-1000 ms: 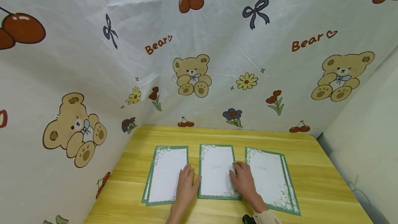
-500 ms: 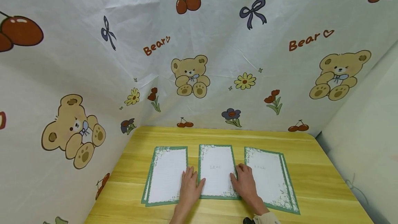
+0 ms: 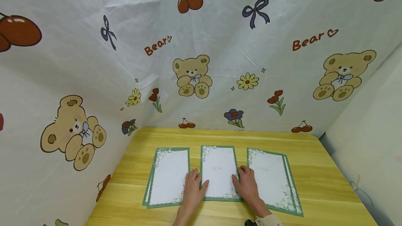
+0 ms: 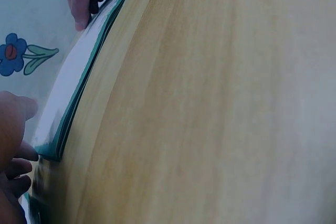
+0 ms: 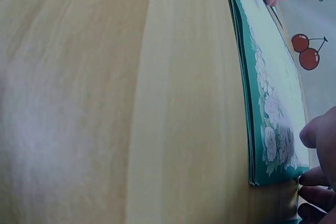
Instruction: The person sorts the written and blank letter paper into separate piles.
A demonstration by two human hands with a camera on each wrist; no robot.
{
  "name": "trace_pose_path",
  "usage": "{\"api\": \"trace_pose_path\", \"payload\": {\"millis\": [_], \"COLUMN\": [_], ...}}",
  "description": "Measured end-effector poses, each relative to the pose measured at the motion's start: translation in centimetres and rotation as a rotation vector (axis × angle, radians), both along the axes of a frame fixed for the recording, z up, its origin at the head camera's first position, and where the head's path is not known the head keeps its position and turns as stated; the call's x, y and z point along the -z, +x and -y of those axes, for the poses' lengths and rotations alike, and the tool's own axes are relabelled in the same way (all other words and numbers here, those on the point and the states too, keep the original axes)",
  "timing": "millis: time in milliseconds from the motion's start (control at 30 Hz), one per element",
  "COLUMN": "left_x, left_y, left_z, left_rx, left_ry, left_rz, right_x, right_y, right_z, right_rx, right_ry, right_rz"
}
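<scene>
A stack of letter paper (image 3: 218,184) with a green floral border lies flat on the table between my hands; faint writing shows on its top sheet. My left hand (image 3: 193,191) rests at its left edge, fingers extended and thumb touching the border. At the right edge, my right hand (image 3: 248,186) grips the stack, its thumb on the top sheet and its fingers bent beside it. In the right wrist view the layered edge of the letter paper (image 5: 273,114) looks even. The undersides of both hands are hidden in the head view.
More bordered sheets (image 3: 168,177) lie overlapped to the left, and another overlapping pair of sheets (image 3: 276,184) lies to the right. The yellow wooden table (image 3: 323,184) meets a bear-print cloth (image 3: 216,114) at the back and left.
My left hand has shifted slightly right, against the middle stack's left edge. The right hand stays almost in place at the other edge.
</scene>
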State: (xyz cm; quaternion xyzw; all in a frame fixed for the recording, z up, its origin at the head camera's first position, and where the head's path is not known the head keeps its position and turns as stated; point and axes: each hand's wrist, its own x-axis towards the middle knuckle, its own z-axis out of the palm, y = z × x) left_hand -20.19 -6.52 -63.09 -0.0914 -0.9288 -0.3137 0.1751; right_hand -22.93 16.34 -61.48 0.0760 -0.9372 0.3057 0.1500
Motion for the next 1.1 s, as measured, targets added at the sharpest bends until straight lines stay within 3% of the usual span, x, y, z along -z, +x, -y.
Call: {"api": "trace_pose_path", "payload": {"millis": [233, 533, 733, 867, 1100], "left_x": [0.3, 0.0, -0.6, -0.9, -0.9], "left_y": [0.0, 0.1, 0.1, 0.0, -0.1], "left_z": [0.0, -0.1, -0.4, -0.5, -0.4], "left_rx": [0.001, 0.008, 0.039, 0.018, 0.013], "left_ry": [0.003, 0.037, 0.170, 0.267, 0.455], "left_rz": [-0.036, -0.006, 0.022, 0.022, 0.014], "right_x": [0.0, 0.3, 0.5, 0.3, -0.5], "right_y": [0.1, 0.0, -0.2, -0.3, -0.1], "right_z": [0.2, 0.3, 0.5, 0.6, 0.4], "right_rx": [-0.007, 0.008, 0.018, 0.022, 0.019], "right_ry": [0.003, -0.025, -0.095, -0.185, -0.343], "right_rz": [-0.024, -0.044, -0.111, -0.150, -0.115]}}
